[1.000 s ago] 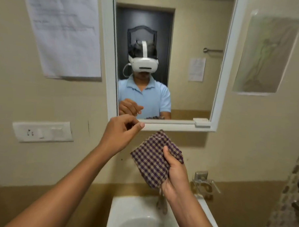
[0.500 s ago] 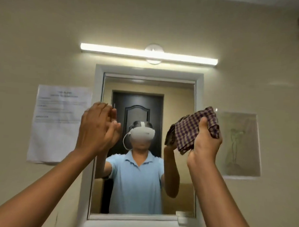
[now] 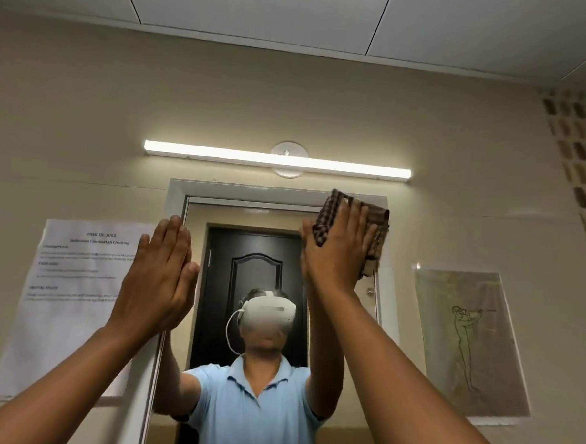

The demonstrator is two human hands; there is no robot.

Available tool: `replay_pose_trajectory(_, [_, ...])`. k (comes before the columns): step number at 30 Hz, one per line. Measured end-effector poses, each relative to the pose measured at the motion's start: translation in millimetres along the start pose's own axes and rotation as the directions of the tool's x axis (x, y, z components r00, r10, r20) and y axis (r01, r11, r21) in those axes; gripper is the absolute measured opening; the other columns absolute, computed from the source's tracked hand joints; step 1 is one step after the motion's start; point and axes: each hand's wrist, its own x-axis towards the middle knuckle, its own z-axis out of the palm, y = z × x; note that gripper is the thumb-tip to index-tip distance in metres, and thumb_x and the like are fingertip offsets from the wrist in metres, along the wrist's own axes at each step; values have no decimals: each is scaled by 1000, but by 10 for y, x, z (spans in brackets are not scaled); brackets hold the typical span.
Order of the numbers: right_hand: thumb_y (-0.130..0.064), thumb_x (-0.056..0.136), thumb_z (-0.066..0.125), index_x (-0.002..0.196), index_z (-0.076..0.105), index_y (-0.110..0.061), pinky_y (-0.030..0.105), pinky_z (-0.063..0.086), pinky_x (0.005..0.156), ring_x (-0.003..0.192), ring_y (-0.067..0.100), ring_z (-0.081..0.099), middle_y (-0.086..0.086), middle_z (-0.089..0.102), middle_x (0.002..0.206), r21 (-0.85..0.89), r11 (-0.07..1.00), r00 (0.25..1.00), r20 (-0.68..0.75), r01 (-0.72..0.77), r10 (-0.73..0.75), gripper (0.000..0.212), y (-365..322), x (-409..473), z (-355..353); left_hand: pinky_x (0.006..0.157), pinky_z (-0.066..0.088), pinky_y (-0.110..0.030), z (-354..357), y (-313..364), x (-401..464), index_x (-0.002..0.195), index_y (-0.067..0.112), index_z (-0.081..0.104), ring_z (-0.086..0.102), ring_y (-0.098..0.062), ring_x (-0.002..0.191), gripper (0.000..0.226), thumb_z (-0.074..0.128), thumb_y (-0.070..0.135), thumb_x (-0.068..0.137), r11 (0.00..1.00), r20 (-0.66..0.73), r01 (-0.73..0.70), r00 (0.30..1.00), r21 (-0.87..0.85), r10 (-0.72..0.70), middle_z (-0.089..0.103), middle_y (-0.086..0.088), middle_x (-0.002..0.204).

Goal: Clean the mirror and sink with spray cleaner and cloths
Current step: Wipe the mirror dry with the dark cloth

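Paper notice [image 3: 76, 313] hangs on the wall at the left of the frame. Next I see the left hand [image 3: 158, 279] raised flat, fingers straight and together, at the left edge of the mirror [image 3: 260, 254]. At the mirror's upper right corner, the right hand [image 3: 337, 257] presses the checked cloth [image 3: 373, 225] with its fingers straight. A drawing [image 3: 471, 343] hangs far right.

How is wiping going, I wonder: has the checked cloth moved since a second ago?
Yes: the checked cloth rose from below the mirror frame to its top right corner, under the right hand.

One mirror [image 3: 257, 243], one cloth [image 3: 378, 230], one notice [image 3: 69, 312], one drawing [image 3: 471, 343], one lamp [image 3: 220, 153].
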Motion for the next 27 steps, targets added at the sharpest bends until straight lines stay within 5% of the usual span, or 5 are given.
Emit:
replay_pose_trajectory(5, [-73,90,28,156,-2,-17,47,-9,121,150,22,-12,6,-6,164,-39,983,979,109,177,-172,92,-294,-139,123,124,-2,-35,18,-13,1,155,6,15,3,-20,153,64,23,35,98,1000,-42,-19,999,-7,19,10,-10,165])
replay_pose_trajectory(10, [-63,94,36,156,6,-22,45,-15,120,151,18,-10,2,-1,165,-3,876,846,262,482,-465,80,-470,-257,226,124,2,-40,22,-30,-4,155,5,15,2,-20,153,64,23,35,98,999,-51,-34,998,-7,33,9,-10,165])
replay_pose_trajectory(13, [-70,92,31,155,9,-31,58,-19,114,151,16,-6,-4,2,164,-112,825,810,302,554,-503,78,-335,-149,124,124,5,-43,20,-30,-11,155,5,15,3,-21,153,64,23,35,98,999,-55,-38,998,-17,37,9,-11,165])
replay_pose_trajectory(18, [-74,91,27,154,2,-40,58,-11,117,150,18,-15,-3,-12,164,-125,899,880,303,419,-367,75,115,-7,-122,124,5,-42,0,-25,-21,154,3,16,7,-23,153,64,24,32,97,999,-67,-36,997,-24,34,13,-13,164])
replay_pose_trajectory(27, [-64,95,23,156,12,-24,54,-1,120,151,25,3,6,10,164,-184,976,991,80,116,-103,74,176,-234,-43,124,4,-31,-7,-46,-54,155,5,18,8,-21,153,66,27,23,91,996,-80,-7,997,-93,-1,14,-10,164])
